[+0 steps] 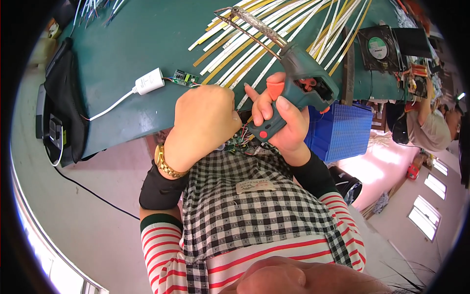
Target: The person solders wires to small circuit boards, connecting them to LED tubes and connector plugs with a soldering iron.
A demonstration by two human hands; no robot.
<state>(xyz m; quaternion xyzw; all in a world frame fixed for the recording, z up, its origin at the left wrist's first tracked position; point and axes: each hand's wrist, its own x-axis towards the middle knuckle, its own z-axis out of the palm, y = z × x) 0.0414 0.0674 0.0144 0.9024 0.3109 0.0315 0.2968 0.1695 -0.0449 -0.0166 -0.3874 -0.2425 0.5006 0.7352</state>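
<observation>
My right hand grips the handle of a dark green soldering gun with an orange trigger. One finger lies at the trigger, and the gun's tip points up toward the far side of the table. My left hand is closed at the table's near edge, knuckles up; its fingertips and whatever they hold are hidden. Green circuit boards with wires lie partly covered between my hands and the apron. Just beyond my left hand, a small green circuit board is wired to a white plastic housing with a white cable.
Many white and yellow strips fan across the green table. A black fan stands at the right, above a blue crate. A black bag-like cover hangs at the left edge. A co-worker sits far right.
</observation>
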